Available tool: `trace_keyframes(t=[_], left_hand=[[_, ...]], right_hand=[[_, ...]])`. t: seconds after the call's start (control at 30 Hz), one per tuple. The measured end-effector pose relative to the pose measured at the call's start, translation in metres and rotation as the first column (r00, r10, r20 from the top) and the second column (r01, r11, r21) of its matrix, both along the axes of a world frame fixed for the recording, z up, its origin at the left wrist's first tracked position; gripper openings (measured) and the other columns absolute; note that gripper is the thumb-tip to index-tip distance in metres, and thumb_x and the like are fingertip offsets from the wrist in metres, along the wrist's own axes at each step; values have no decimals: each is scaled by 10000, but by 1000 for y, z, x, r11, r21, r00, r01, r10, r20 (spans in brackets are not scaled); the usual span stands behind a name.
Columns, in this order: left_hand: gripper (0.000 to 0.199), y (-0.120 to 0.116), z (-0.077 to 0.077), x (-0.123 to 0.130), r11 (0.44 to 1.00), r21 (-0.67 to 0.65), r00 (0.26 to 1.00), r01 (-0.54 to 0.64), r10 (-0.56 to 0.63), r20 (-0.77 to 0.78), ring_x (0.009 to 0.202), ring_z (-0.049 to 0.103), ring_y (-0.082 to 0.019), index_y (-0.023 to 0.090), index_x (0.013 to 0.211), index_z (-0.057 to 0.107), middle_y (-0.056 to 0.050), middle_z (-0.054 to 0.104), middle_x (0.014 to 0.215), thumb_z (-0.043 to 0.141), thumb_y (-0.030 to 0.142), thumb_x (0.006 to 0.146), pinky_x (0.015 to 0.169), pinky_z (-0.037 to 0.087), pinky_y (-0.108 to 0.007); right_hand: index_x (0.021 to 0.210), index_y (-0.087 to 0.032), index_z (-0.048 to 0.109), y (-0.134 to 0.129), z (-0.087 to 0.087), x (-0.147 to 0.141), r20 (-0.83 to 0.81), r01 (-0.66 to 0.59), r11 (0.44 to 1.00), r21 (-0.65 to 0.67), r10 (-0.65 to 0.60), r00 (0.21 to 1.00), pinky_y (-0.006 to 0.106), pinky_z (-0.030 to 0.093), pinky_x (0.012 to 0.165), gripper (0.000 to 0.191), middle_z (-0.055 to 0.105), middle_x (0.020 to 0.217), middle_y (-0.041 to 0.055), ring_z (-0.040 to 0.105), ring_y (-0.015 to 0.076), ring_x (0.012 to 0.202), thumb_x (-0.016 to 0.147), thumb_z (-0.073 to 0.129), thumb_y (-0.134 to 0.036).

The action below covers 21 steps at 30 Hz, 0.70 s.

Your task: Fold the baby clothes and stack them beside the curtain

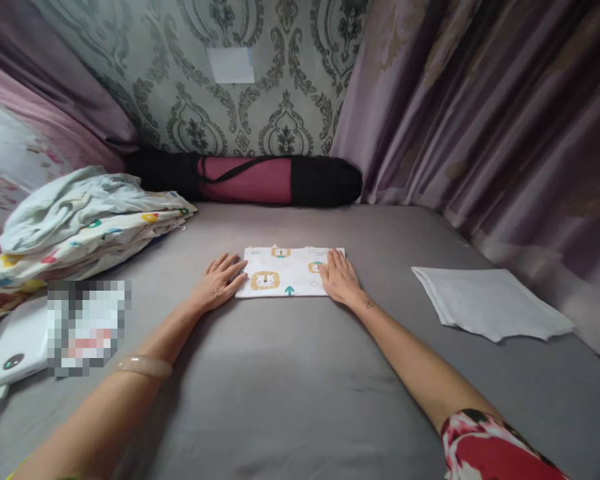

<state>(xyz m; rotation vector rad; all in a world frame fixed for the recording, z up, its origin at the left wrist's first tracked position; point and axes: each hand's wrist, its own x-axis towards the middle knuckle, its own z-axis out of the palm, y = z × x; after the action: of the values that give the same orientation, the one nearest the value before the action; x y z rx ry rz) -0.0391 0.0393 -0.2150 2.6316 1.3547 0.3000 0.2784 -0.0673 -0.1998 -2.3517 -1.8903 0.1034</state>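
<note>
A white cloth printed with lion faces and a green arrow lies folded into a flat rectangle on the grey sheet. At its left edge rests my left hand, fingers spread, with the fingertips touching the fabric. My right hand lies flat over the cloth's right end, its fingers stretched out. Neither hand grips anything.
Piled clothes lie at the left, behind a white power bank with a cable. A folded grey-white cloth is at the right. A black and pink bag lies along the wall, and curtains hang at the right.
</note>
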Motion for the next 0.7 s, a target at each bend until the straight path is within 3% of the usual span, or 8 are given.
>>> trace_keyframes(t=[0.13,0.23,0.37,0.47,0.57,0.63,0.7], left_hand=[[537,3,14,6,1000,-11,998,11,-10,68,1423,259,-281,245,1247,616,-50,446,1470,289,539,939,1135,267,-465],[486,9,32,21,998,52,993,19,-25,114,1356,371,-278,213,985,697,-65,554,1362,310,502,933,1099,328,-448],[352,29,51,45,997,-8,996,72,-71,50,1064,609,-262,188,767,647,-100,673,1096,431,444,874,938,452,-374],[268,53,53,57,993,-103,998,64,-65,-8,932,645,-244,173,878,639,-98,676,1015,544,407,788,839,476,-325],[485,79,46,65,965,-250,997,74,-77,0,986,628,-233,152,1135,583,-110,661,1111,621,360,698,835,475,-289],[604,93,43,69,925,-369,995,91,-99,-2,998,626,-223,150,1222,548,-112,647,1169,634,353,660,826,478,-266],[597,104,42,71,888,-448,991,103,-132,-33,987,630,-226,156,1197,584,-102,658,1161,628,367,640,814,481,-258]], right_hand=[[1463,-1,311,2,9,-1,43,-28,1000,1,28,999,424,195,1138,606,278,1543,183,247,294,1415,996,255,-384],[1326,-42,516,8,26,2,92,-65,998,17,63,994,450,237,1095,521,492,1395,199,425,310,1284,998,263,-357],[1064,-114,673,28,38,21,123,-115,993,4,114,986,416,314,1012,425,636,1147,167,548,274,1094,992,293,-290],[997,-150,678,49,34,42,102,-141,990,-12,142,985,373,367,940,289,643,1102,130,547,259,1073,954,413,-257],[1016,-170,656,67,25,63,11,-150,987,-51,151,989,335,397,904,198,638,1106,100,553,238,1067,903,530,-273],[1096,-168,626,77,21,74,-89,-150,982,-112,140,986,305,414,887,258,629,1151,98,565,216,1062,873,581,-291],[1138,-168,614,84,21,82,-176,-154,969,-192,121,977,280,433,859,320,629,1178,96,584,202,1044,851,606,-309]])
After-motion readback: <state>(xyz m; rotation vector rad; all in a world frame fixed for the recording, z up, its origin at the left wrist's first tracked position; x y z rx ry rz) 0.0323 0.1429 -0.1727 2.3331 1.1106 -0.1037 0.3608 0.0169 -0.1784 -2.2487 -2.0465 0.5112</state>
